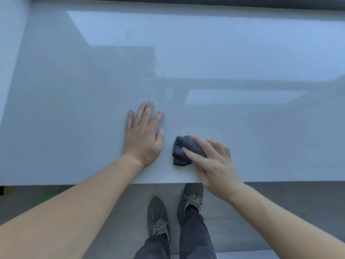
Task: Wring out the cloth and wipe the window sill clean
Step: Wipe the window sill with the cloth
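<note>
A wide pale grey window sill point(74, 109) fills most of the view, glossy with reflections. A small dark blue-grey cloth point(180, 152), bunched up, lies on the sill near its front edge. My right hand point(212, 161) rests on top of the cloth's right part, fingers spread and pressing it down, so that part is hidden. My left hand point(143, 133) lies flat on the sill just left of the cloth, palm down, fingers apart, holding nothing.
The sill's front edge point(74, 184) runs across the lower view. Below it are the grey floor point(280, 212) and my two feet in grey laced shoes point(158, 217). A dark window frame point(186, 1) runs along the far edge. A pale wall point(9, 53) bounds the left side.
</note>
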`<state>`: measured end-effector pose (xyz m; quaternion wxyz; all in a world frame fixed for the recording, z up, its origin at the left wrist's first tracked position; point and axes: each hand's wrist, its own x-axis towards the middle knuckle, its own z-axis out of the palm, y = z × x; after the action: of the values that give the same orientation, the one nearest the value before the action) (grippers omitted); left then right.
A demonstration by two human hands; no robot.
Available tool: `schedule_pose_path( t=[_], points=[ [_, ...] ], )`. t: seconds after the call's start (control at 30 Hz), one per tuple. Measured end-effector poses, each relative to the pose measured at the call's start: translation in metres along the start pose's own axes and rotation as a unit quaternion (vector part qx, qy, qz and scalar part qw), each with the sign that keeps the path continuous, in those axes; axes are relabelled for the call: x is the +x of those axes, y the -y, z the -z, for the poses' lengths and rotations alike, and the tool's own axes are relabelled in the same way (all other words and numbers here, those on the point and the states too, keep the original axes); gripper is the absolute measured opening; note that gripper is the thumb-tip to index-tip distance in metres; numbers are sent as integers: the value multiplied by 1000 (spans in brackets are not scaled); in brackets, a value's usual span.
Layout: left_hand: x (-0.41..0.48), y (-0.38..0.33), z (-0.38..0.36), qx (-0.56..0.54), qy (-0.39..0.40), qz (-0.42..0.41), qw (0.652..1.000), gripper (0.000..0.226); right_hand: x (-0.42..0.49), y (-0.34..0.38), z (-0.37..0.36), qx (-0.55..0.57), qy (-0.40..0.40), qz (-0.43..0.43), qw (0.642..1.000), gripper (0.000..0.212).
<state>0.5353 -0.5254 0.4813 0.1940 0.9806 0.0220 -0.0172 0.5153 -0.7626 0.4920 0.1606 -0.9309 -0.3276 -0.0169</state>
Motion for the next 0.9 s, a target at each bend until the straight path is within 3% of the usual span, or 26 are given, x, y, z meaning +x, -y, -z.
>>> schedule_pose_path(
  t=[0.07,0.13,0.2,0.33,0.4,0.47,0.6,0.67,0.8,0.87,0.9],
  points=[
    [0,0,0,1,-1,0,1000,63,11,-23,2,-13,-38,-79,996,39],
    [0,0,0,6,6,5,1000,63,21,-34,4,5,-94,-232,968,38],
    [0,-1,0,11,6,8,1000,64,18,-17,0,10,-119,-281,952,40],
    [1,-1,1,9,4,13,1000,63,-25,46,-15,8,-57,-104,993,50],
    [1,-2,3,-7,2,19,1000,61,-39,44,-11,9,-37,-68,997,52],
    [2,-5,5,-26,-6,35,999,58,-41,15,-4,-1,-41,-98,994,49],
    [9,-22,7,-25,-50,45,997,51,-36,-39,12,2,-128,-295,947,40],
    [14,-36,5,-33,-56,20,998,50,-46,-25,6,-7,-113,-263,958,42],
    [34,-69,-7,-51,-37,-33,997,55,-66,-22,10,-18,-29,-63,997,43],
    [46,-79,-15,-62,-18,-35,997,60,-54,-54,17,-33,-33,-65,997,40],
    [52,-81,-19,-66,-10,-24,998,62,-44,-72,20,-35,-54,-113,991,39]
  ],
)
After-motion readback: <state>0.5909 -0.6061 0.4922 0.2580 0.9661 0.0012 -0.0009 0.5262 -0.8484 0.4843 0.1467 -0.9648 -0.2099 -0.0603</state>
